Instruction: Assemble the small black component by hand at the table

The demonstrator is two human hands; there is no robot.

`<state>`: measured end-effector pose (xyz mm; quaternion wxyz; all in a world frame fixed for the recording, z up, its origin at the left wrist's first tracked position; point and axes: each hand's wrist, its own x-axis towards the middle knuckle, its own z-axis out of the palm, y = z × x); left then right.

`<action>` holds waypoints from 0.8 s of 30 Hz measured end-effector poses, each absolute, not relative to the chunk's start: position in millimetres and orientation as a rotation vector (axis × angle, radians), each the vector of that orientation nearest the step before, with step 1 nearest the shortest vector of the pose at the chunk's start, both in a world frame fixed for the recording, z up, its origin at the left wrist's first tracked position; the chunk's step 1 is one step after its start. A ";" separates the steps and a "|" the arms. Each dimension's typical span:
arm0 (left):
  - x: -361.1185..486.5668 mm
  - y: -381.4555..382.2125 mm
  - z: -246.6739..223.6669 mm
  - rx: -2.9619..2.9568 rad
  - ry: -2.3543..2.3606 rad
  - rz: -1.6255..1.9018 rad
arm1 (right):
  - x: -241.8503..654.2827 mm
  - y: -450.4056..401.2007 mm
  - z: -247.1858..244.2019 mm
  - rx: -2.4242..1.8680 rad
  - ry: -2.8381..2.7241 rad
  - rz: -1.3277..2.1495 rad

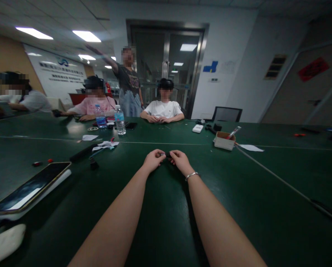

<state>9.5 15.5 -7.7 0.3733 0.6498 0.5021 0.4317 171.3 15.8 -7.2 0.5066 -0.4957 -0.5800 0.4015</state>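
Note:
My left hand [153, 161] and my right hand [180, 161] meet over the green table, arms stretched forward. Between their fingertips is a small dark object [167, 154], too small to identify. The left thumb and fingers pinch its left side, where a greyish bit shows. Its right side is pinched by my right hand, which has a silver bracelet [192, 175] at the wrist. The curled fingers hide most of the object.
A phone [29, 189] lies at left, near a white mouse-shaped thing [6, 244]. Two water bottles [119, 120] stand far left. A small box [224, 141] sits right, beside a cable [271, 172]. Several people are beyond the table [166, 237], one standing with an arm raised.

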 end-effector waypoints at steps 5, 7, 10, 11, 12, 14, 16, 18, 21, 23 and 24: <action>10.3 14.9 -7.3 1.642 1.291 1.123 | 172.1 16.2 -7.3 -1.197 -1.416 0.961; 10.7 14.4 -7.2 1.635 1.300 1.135 | 172.4 16.6 -7.7 -1.193 -1.423 0.960; 10.8 14.3 -7.6 1.646 1.271 1.142 | 172.3 16.8 -7.7 -1.198 -1.418 0.964; 10.8 14.4 -7.6 1.649 1.262 1.140 | 172.2 16.6 -7.5 -1.201 -1.414 0.965; 10.8 14.5 -7.6 1.649 1.257 1.134 | 171.9 16.2 -7.2 -1.202 -1.411 0.965; 10.9 14.8 -7.2 1.634 1.258 1.119 | 171.4 15.3 -6.4 -1.203 -1.411 0.964; 11.3 14.8 -6.3 1.611 1.255 1.104 | 171.1 14.6 -5.7 -1.208 -1.413 0.961; 11.8 14.7 -5.6 1.598 1.252 1.086 | 171.1 14.2 -5.4 -1.210 -1.414 0.961; 12.4 15.2 -5.9 1.597 1.254 1.069 | 171.4 13.9 -5.3 -1.202 -1.409 0.966; 12.5 16.2 -6.8 1.601 1.261 1.065 | 171.3 13.2 -4.8 -1.193 -1.409 0.973; 12.5 16.7 -7.2 1.601 1.266 1.063 | 171.2 12.7 -4.3 -1.191 -1.409 0.977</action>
